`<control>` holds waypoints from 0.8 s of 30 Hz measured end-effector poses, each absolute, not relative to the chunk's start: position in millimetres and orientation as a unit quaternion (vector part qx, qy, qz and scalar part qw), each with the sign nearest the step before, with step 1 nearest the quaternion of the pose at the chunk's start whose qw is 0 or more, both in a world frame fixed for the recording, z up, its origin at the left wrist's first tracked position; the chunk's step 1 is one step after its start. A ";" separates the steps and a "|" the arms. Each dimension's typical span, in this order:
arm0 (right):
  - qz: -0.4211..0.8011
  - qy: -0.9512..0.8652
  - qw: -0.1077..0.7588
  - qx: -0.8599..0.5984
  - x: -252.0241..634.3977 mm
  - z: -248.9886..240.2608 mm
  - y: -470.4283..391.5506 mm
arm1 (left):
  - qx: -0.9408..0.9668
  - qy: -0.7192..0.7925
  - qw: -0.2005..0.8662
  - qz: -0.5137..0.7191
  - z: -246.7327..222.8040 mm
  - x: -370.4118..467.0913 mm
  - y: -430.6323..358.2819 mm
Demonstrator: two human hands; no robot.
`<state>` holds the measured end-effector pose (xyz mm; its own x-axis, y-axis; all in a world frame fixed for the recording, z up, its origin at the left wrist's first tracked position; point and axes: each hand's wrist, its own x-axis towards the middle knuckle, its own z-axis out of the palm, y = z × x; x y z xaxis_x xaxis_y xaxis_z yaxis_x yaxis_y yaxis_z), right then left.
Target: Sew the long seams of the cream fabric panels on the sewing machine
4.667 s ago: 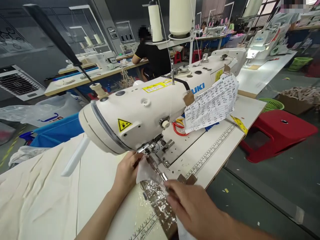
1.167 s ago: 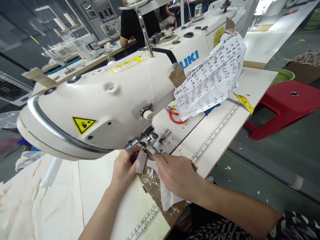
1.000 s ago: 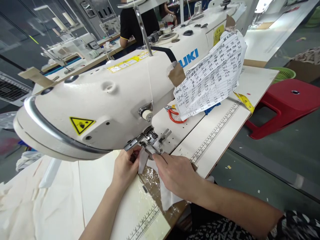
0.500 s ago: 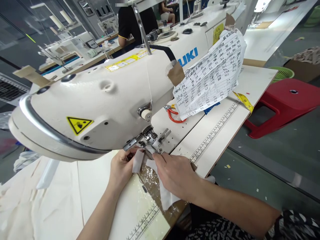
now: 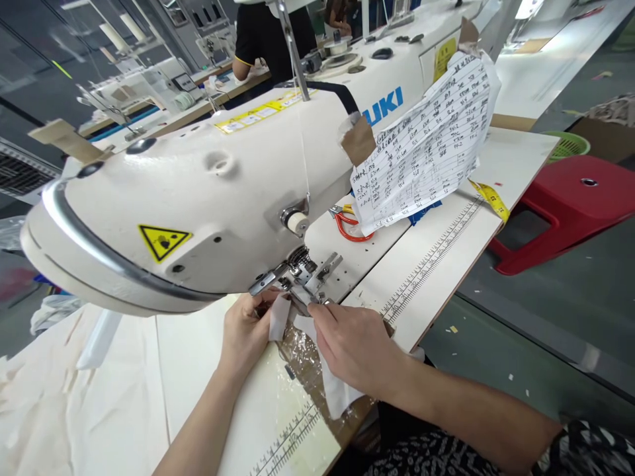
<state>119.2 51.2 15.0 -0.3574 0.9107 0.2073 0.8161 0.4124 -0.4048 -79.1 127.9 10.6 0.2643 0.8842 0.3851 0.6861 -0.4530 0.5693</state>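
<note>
- As I operate from afar, my left hand point(image 5: 245, 330) pinches white cloth point(image 5: 279, 320) just below the sewing machine's head point(image 5: 198, 218).
- My right hand point(image 5: 352, 344) sits at the metal guide point(image 5: 301, 299); its hold I cannot tell.
- Should stitching start, either hand could be hurt; uneven pulling might skew the cloth.

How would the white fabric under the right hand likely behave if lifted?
The white fabric is probably floppy: it drapes loosely below the right hand. It looks thin, so likely light. It may slide readily over the glossy clear film beside it.
</note>
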 end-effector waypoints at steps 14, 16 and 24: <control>0.046 -0.815 0.186 -0.547 114.0 13.3 47.8 | 0.900 0.330 0.012 0.285 12.4 -90.5 128.3; 0.064 -0.812 0.192 -0.548 118.5 15.7 40.4 | 0.919 0.311 0.010 0.244 19.1 -91.8 124.1; 0.341 -0.761 0.269 -0.482 161.4 23.3 -33.1 | 0.920 0.342 -0.089 0.169 25.4 -71.6 93.8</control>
